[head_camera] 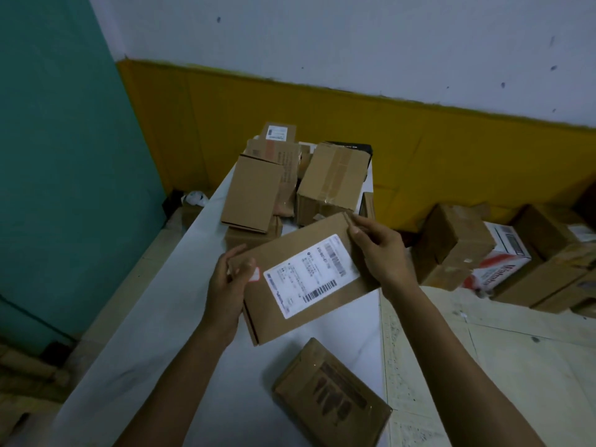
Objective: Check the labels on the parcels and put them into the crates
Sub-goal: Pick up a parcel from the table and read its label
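Left grip (230,279) is curled round the left edge of a flat brown parcel (283,250), thumb on top; right grip (383,253) pinches its far right corner. Parcel's held tilted above the white counter (161,317), label (309,274) facing up. Another wrapped parcel (332,398) lies on the counter closer in, and a pile of boxes (254,191) sits at the far end.

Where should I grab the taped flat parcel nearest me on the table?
Grip the taped parcel across its narrow width, by its long edges, from above: it lies flat on the table. Left hand and right hand now hold the labelled box.
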